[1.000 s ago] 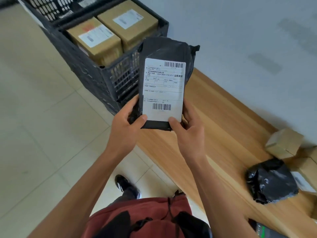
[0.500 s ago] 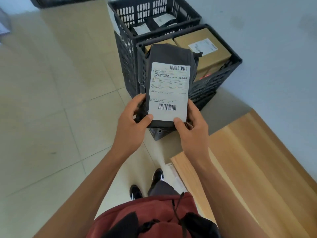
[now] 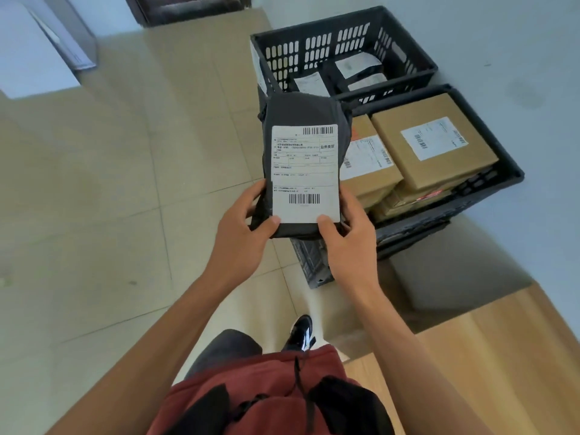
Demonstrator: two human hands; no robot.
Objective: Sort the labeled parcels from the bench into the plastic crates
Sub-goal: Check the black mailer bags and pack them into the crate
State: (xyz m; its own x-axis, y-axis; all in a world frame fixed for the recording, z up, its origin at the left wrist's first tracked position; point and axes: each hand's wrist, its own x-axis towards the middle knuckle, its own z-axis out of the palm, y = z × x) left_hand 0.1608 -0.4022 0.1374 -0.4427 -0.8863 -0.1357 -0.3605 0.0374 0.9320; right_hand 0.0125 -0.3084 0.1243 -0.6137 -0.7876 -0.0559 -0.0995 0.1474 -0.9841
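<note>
Head view: my left hand [image 3: 243, 233] and right hand [image 3: 350, 243] grip the black labeled parcel [image 3: 301, 114] by its lower corners, fingers curled, thumbs on its label, before the near crate [image 3: 505, 180] of cardboard boxes [image 3: 439, 152]

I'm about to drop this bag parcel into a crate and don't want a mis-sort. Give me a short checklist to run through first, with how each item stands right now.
1. Grip: left hand and right hand both hold the black bag parcel at its lower end. Ok.
2. Label readable: white label faces up and is unobstructed apart from the thumb tips on its lower edge. Ok.
3. Destination matches label: print too small to read. Cannot tell.
4. Far crate holds bagged parcels and shows free room. Ok.
5. Near crate is packed with cardboard boxes up to its rim. Not ok for dropping in.
6. Parcel over a crate: it partly overlaps both in view; height unclear. Cannot tell.
</note>
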